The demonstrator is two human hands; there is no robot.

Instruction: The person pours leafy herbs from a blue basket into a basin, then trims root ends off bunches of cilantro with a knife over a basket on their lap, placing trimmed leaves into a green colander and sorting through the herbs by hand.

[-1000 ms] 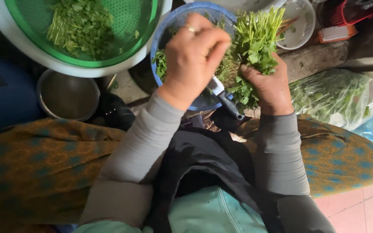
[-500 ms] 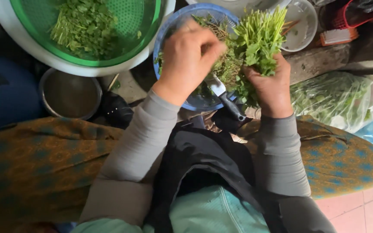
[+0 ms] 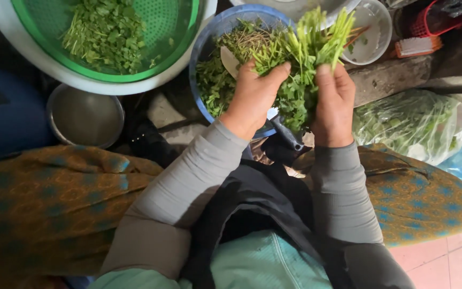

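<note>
Herb bunch (image 3: 301,59), light, limp and easily bruised, is clasped at its stems by left hand (image 3: 253,99) and right hand (image 3: 333,104) above the blue basin (image 3: 201,48).

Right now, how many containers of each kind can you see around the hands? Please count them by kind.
Green colander with chopped herbs: 1
White basin under the colander: 1
Blue bowl of herb trimmings: 1
Small metal bowl: 1
Clear plastic tub: 1
Clear plastic bag of greens: 1
Total: 6

The left hand and right hand both hold a herb bunch.
</note>
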